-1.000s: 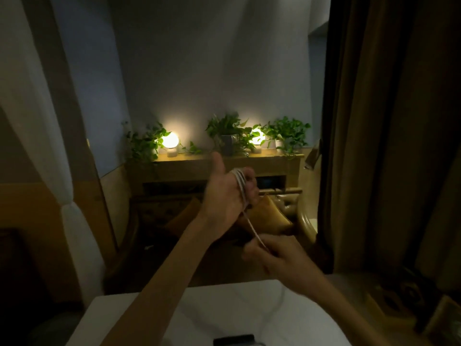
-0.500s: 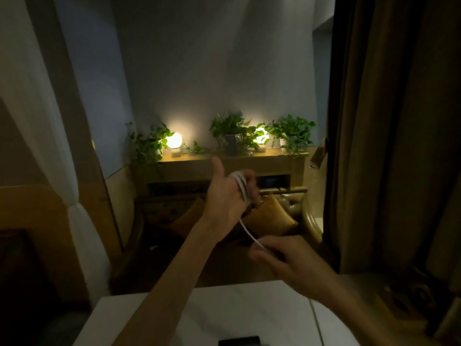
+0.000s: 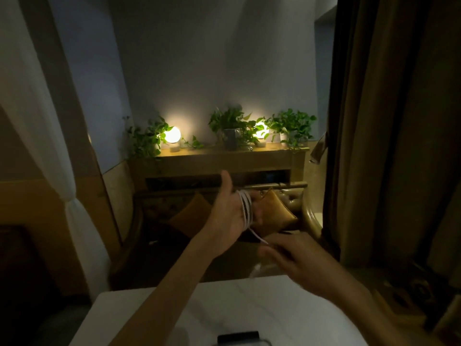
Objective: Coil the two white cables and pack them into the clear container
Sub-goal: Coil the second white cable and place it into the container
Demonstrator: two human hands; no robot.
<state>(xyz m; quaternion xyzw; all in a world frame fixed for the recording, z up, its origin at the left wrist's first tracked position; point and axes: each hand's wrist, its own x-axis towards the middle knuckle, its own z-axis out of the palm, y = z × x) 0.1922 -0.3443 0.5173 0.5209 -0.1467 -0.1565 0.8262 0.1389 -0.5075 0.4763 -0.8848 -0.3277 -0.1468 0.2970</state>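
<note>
White cable [image 3: 246,208] rings curled left hand [image 3: 229,216]; right hand [image 3: 306,262] pinches it over table [image 3: 249,308] edge.

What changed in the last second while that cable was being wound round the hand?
The left hand, with the white cable looped round its fingers, sank a little. The right hand, holding the cable, slid rightward and the stretch between the hands grew shorter. Both hands kept their hold; the table stayed put.

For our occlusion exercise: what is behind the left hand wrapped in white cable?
A brown cushion on a tufted sofa shows behind the left hand and its coiled white cable. The hand covers the cushion's left edge.
</note>
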